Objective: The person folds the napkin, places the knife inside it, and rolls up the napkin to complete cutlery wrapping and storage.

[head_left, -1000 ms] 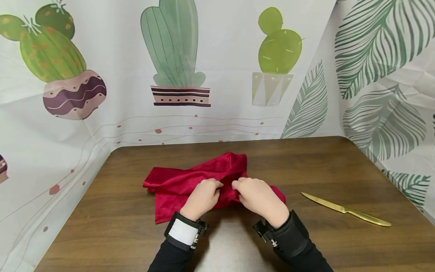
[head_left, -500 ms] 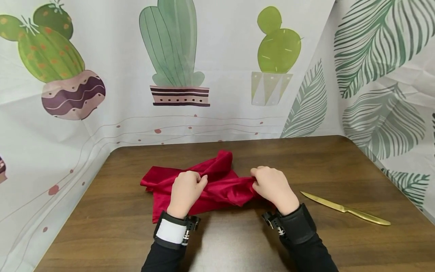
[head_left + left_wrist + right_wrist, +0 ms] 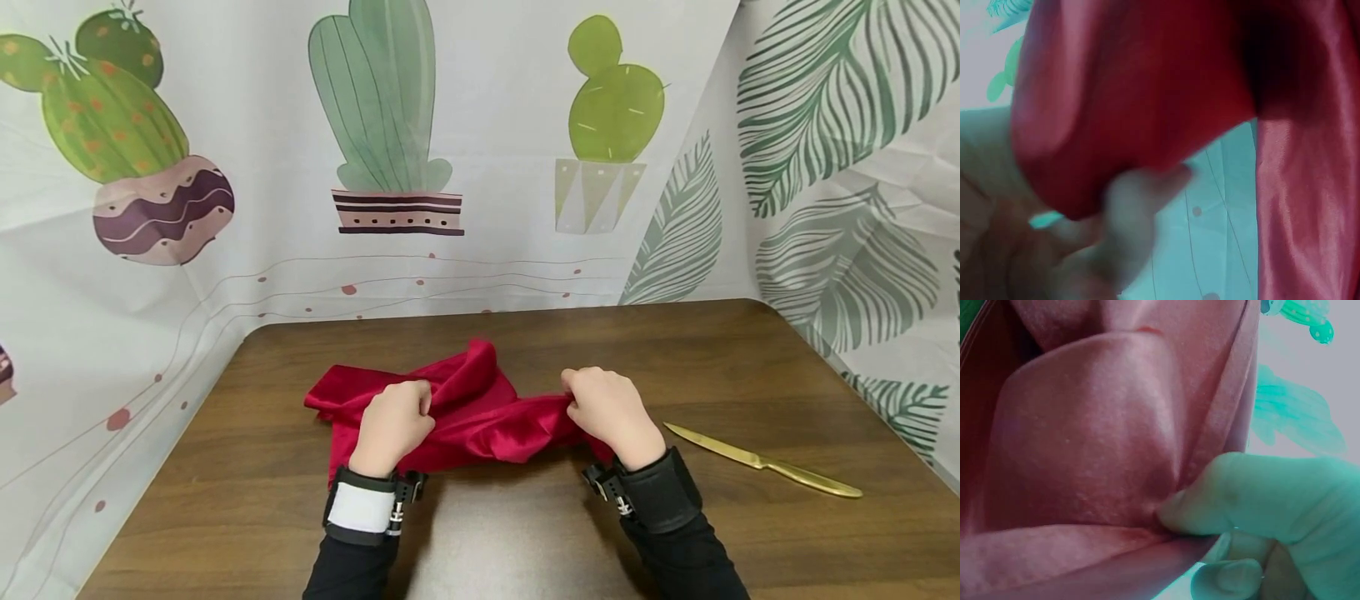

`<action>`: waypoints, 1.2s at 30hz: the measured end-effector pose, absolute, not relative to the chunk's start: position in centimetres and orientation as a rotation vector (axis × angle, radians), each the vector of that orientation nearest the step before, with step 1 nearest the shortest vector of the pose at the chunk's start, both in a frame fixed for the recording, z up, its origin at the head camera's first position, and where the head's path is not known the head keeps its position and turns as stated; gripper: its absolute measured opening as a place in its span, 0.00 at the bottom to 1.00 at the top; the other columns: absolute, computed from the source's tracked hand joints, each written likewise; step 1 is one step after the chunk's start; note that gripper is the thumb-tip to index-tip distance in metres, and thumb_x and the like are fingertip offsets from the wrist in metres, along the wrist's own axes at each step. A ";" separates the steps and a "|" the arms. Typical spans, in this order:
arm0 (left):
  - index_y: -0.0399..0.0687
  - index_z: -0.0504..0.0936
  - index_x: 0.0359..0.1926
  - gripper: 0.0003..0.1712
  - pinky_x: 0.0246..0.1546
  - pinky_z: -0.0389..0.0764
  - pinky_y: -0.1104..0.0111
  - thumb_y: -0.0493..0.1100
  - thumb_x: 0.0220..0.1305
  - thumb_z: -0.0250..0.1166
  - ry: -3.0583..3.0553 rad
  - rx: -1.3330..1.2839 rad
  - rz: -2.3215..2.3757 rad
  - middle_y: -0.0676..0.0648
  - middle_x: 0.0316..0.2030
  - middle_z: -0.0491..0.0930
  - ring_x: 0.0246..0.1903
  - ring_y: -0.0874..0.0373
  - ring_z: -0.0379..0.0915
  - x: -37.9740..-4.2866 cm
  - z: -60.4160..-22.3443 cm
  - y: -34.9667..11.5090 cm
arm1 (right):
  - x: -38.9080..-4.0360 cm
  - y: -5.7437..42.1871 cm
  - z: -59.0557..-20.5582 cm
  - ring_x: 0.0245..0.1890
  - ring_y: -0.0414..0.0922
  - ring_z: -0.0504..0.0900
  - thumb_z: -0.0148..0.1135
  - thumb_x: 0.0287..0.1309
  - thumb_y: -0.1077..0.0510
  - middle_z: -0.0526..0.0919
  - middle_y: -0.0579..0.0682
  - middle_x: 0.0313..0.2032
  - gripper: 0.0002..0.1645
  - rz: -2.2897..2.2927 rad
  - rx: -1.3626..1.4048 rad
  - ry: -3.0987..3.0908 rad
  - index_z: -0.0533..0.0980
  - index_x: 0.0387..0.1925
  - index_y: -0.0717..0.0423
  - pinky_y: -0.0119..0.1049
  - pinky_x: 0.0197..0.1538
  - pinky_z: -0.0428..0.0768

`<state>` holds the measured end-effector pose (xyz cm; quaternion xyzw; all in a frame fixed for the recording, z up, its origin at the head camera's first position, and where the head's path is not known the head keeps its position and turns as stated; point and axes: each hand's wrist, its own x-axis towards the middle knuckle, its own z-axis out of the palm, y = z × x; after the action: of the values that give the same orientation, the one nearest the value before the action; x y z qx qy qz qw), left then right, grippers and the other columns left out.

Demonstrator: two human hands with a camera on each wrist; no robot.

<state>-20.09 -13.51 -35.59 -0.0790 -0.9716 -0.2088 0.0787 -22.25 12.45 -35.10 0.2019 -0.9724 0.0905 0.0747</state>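
A shiny red satin cloth (image 3: 487,429) lies rumpled on the wooden table, its middle raised in folds between the two hands. My left hand (image 3: 392,425) grips its left part with curled fingers; the left wrist view shows blurred fingers (image 3: 1132,215) at the cloth's lower edge. At the other end, my right hand (image 3: 611,412) pinches a gathered bit of the cloth. Thumb and fingers close on that hemmed edge in the right wrist view, where the cloth (image 3: 1085,437) hangs in broad folds. Part of the cloth is hidden under the left hand.
A gold table knife (image 3: 761,461) lies to the right of the right hand, blade tip pointing back left. The brown table (image 3: 510,550) ends at a white curtain (image 3: 510,125) printed with cacti and leaves.
Starting close together, the hands have moved apart, left hand to the left and right hand to the right. The cloth between them has stretched out sideways. The knife lies where it was.
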 end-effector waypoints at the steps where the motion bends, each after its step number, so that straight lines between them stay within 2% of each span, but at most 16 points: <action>1: 0.48 0.64 0.13 0.13 0.12 0.54 0.71 0.28 0.40 0.56 -2.947 -0.252 -0.610 0.53 0.11 0.59 0.14 0.61 0.49 -20.1 -35.6 -13.6 | -22.3 12.5 -35.1 0.17 0.43 0.70 0.59 0.42 0.65 0.74 0.46 0.19 0.05 0.274 0.614 -2.921 0.71 0.21 0.53 0.37 0.19 0.67; 3: 0.47 0.75 0.21 0.09 0.16 0.60 0.70 0.28 0.42 0.57 -3.034 -0.293 -0.584 0.51 0.18 0.70 0.17 0.59 0.58 -20.0 -35.7 -13.6 | -22.3 12.6 -35.2 0.17 0.43 0.69 0.58 0.41 0.65 0.72 0.45 0.18 0.06 0.281 0.622 -2.933 0.71 0.20 0.53 0.37 0.19 0.67; 5: 0.47 0.81 0.33 0.16 0.19 0.64 0.69 0.27 0.44 0.56 -3.126 -0.324 -0.556 0.48 0.30 0.77 0.21 0.57 0.62 -20.0 -35.8 -13.6 | -22.3 12.6 -35.3 0.17 0.43 0.69 0.57 0.40 0.66 0.71 0.44 0.17 0.06 0.297 0.636 -2.939 0.70 0.19 0.52 0.37 0.19 0.66; 7: 0.46 0.80 0.43 0.21 0.21 0.66 0.68 0.28 0.46 0.58 -3.198 -0.336 -0.533 0.46 0.40 0.77 0.25 0.57 0.64 -20.0 -35.9 -13.5 | -22.4 12.6 -35.4 0.17 0.43 0.69 0.57 0.39 0.66 0.71 0.44 0.18 0.06 0.307 0.653 -2.942 0.70 0.19 0.52 0.37 0.20 0.67; 9: 0.43 0.78 0.48 0.23 0.23 0.67 0.68 0.29 0.46 0.59 -3.236 -0.343 -0.506 0.45 0.42 0.76 0.26 0.57 0.65 -20.0 -36.0 -13.5 | -22.4 12.6 -35.5 0.18 0.42 0.69 0.58 0.39 0.65 0.72 0.43 0.18 0.06 0.312 0.661 -2.963 0.70 0.19 0.51 0.37 0.21 0.67; 11: 0.40 0.78 0.47 0.22 0.24 0.69 0.67 0.32 0.45 0.62 -3.245 -0.333 -0.496 0.45 0.40 0.77 0.27 0.57 0.67 -20.0 -36.0 -13.6 | -22.5 12.5 -35.7 0.19 0.42 0.69 0.60 0.40 0.64 0.72 0.44 0.19 0.07 0.315 0.671 -3.011 0.71 0.21 0.51 0.37 0.22 0.68; 12: 0.40 0.80 0.43 0.19 0.24 0.69 0.66 0.33 0.45 0.64 -3.241 -0.331 -0.503 0.45 0.37 0.78 0.26 0.58 0.68 -20.0 -36.1 -13.7 | -22.5 12.6 -35.8 0.20 0.42 0.69 0.61 0.39 0.64 0.73 0.44 0.20 0.07 0.319 0.675 -3.043 0.72 0.22 0.51 0.37 0.22 0.68; 15: 0.43 0.81 0.23 0.03 0.19 0.66 0.69 0.38 0.45 0.67 -3.225 -0.320 -0.529 0.51 0.19 0.75 0.18 0.62 0.64 -20.1 -36.2 -13.8 | -22.5 12.5 -36.1 0.22 0.42 0.69 0.63 0.40 0.65 0.74 0.45 0.23 0.10 0.359 0.674 -3.150 0.74 0.27 0.52 0.38 0.25 0.69; 17: 0.46 0.75 0.12 0.12 0.15 0.63 0.71 0.40 0.45 0.67 -3.221 -0.318 -0.543 0.53 0.11 0.69 0.13 0.64 0.60 -20.1 -36.2 -13.9 | -22.6 12.5 -36.4 0.23 0.42 0.69 0.62 0.39 0.67 0.74 0.46 0.25 0.13 0.410 0.678 -3.210 0.75 0.31 0.53 0.38 0.27 0.69; 19: 0.47 0.70 0.09 0.17 0.14 0.60 0.71 0.39 0.45 0.67 -3.215 -0.307 -0.536 0.54 0.08 0.64 0.12 0.64 0.58 -20.2 -36.3 -14.0 | -22.7 12.5 -36.7 0.24 0.43 0.69 0.62 0.39 0.68 0.74 0.46 0.25 0.14 0.447 0.680 -3.250 0.74 0.32 0.54 0.37 0.28 0.69; 22: 0.44 0.73 0.21 0.08 0.16 0.64 0.69 0.36 0.42 0.66 -3.219 -0.288 -0.524 0.52 0.13 0.68 0.15 0.61 0.63 -20.3 -36.6 -14.1 | -22.9 12.4 -37.1 0.25 0.43 0.69 0.63 0.38 0.68 0.74 0.47 0.26 0.15 0.463 0.692 -3.280 0.73 0.33 0.54 0.37 0.28 0.69; 24: 0.42 0.74 0.35 0.16 0.19 0.66 0.67 0.35 0.40 0.66 -3.243 -0.270 -0.518 0.50 0.18 0.71 0.19 0.59 0.66 -20.4 -36.8 -14.2 | -23.0 12.3 -37.4 0.25 0.43 0.69 0.63 0.38 0.68 0.74 0.47 0.26 0.16 0.456 0.686 -3.297 0.73 0.34 0.55 0.38 0.28 0.69; 26: 0.40 0.72 0.43 0.24 0.20 0.67 0.66 0.35 0.39 0.66 -3.278 -0.252 -0.514 0.49 0.21 0.72 0.21 0.58 0.67 -20.5 -37.0 -14.2 | -23.1 12.1 -37.6 0.25 0.44 0.70 0.64 0.37 0.67 0.74 0.47 0.27 0.18 0.448 0.676 -3.311 0.73 0.36 0.55 0.38 0.28 0.70; 28: 0.39 0.73 0.45 0.27 0.21 0.68 0.65 0.36 0.38 0.67 -3.301 -0.228 -0.513 0.47 0.23 0.73 0.22 0.57 0.67 -20.6 -37.2 -14.3 | -23.2 12.0 -37.9 0.25 0.44 0.70 0.65 0.37 0.66 0.74 0.47 0.27 0.19 0.447 0.665 -3.323 0.74 0.37 0.55 0.38 0.28 0.69; 32: 0.41 0.76 0.43 0.24 0.23 0.69 0.64 0.35 0.37 0.67 -3.291 -0.191 -0.533 0.46 0.29 0.76 0.26 0.56 0.68 -20.9 -37.8 -14.5 | -23.3 11.9 -38.4 0.24 0.43 0.69 0.64 0.35 0.68 0.73 0.47 0.25 0.19 0.485 0.704 -3.305 0.73 0.35 0.55 0.37 0.27 0.69; 36: 0.43 0.77 0.43 0.26 0.25 0.70 0.62 0.35 0.36 0.68 -3.274 -0.165 -0.546 0.42 0.33 0.73 0.29 0.52 0.69 -21.2 -38.3 -14.7 | -23.4 11.7 -38.8 0.25 0.43 0.69 0.64 0.32 0.70 0.72 0.46 0.25 0.19 0.521 0.787 -3.266 0.72 0.32 0.54 0.36 0.29 0.69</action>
<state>-21.17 -14.66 -38.30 -0.0494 -0.9811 -0.1637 -0.0909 -23.45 11.74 -38.83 0.2296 -0.9527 0.1520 -0.1287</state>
